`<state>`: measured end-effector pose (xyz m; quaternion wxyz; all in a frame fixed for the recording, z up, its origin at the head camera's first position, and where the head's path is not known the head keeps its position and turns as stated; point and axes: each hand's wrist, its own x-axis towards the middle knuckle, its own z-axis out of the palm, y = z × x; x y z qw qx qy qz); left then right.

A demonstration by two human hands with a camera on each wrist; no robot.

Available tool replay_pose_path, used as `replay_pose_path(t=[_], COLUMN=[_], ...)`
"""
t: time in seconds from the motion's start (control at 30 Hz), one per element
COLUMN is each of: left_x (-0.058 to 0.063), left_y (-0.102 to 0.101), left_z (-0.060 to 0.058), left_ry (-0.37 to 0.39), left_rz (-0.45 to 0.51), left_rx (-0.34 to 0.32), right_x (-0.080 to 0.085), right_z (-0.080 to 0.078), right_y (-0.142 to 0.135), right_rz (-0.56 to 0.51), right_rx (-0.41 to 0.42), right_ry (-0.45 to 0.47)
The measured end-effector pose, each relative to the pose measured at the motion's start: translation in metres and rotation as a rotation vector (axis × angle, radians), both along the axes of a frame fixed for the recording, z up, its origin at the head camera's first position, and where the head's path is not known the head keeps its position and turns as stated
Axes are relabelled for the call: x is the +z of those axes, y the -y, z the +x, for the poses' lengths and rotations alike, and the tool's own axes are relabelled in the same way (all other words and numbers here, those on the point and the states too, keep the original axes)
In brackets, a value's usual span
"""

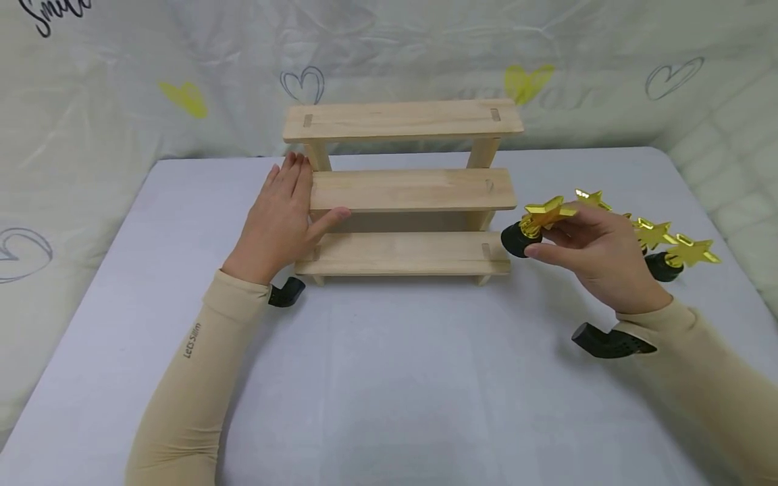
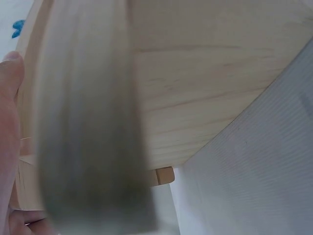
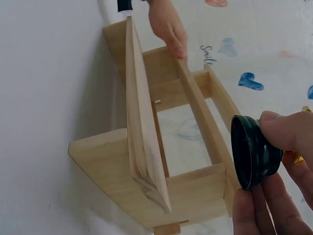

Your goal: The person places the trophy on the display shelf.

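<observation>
A three-tier wooden display stand stands on the table. My left hand rests against its left end, fingers straight along the side and thumb on the middle shelf's edge. To the right of the stand, my right hand pinches a gold star trophy with a black base, held above the table and tilted. The right wrist view shows the hollow underside of the trophy's base between thumb and fingers. In the left wrist view, the stand's wood fills much of the frame.
More gold star trophies stand on the table behind and right of my right hand, partly hidden by it. The white table ends behind the stand, near a hanging sheet printed with hearts. The stand's shelves bear nothing.
</observation>
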<state>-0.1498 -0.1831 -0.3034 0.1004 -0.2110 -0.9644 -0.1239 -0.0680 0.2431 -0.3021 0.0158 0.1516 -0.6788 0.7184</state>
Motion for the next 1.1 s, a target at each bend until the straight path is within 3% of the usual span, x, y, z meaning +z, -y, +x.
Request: replay_pose_path(t=[0.17,0.33,0.73,0.97,1.1], left_x=[0.000,0.001,0.000,0.000,0.000], left_y=[0.000,-0.001,-0.001,-0.002,-0.001], left_z=[0.000,0.001,0.000,0.001,0.001], left_ry=[-0.004,0.004,-0.006,-0.027,-0.019], left_rz=[-0.002,-0.004,-0.007,-0.009,-0.011], left_rx=[0.003,0.011,0.012,0.006,0.011], right_x=[-0.002,-0.003,-0.011,-0.015,-0.016], right_z=[0.001,0.002,0.001,-0.002,-0.003], right_y=[0.012,0.024,0.048,0.064,0.074], right_rz=[0.014,0.092,0.117,0.248,0.263], right_rx=[0.007,-0.004,0.058,0.064,0.093], right_ry=[-0.012,-0.013,-0.066,-0.079,-0.080])
